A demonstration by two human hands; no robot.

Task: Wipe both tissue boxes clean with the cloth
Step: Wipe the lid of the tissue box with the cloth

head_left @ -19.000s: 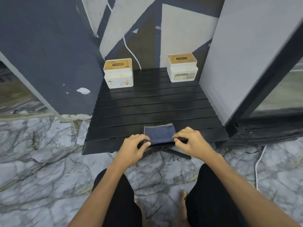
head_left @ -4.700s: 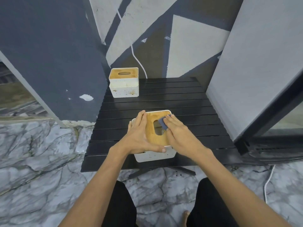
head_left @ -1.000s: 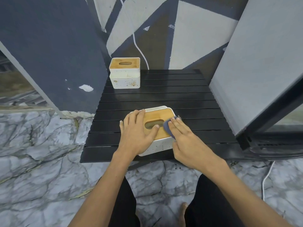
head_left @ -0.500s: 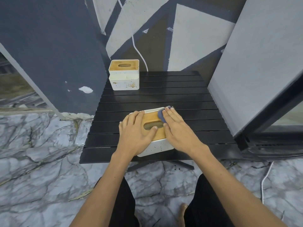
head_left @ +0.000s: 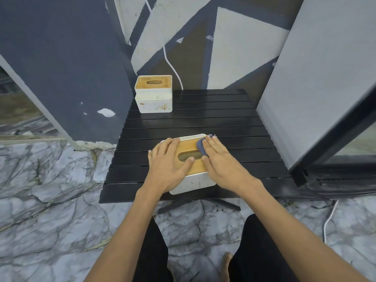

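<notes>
- Black slatted table (head_left: 203, 123) stands on marble floor, against a painted wall.
- My left hand (head_left: 168, 163) lies flat, fingers straight, on the near tissue box (head_left: 191, 182).
- My right hand (head_left: 219, 161), fingers straight, presses the blue cloth (head_left: 200, 148) onto its wooden lid.
- Beyond my left fingertips, well apart, the second tissue box (head_left: 153, 94) stands, stained.
- Two boxes, one cloth.

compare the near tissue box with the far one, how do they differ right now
The near tissue box is at the table's front, with the left hand flat on it and the right hand pressing the cloth on its lid; the far tissue box stands untouched at the back left. The far one has brown stains, the near one fine specks. Both are white with wooden slotted lids.
</notes>
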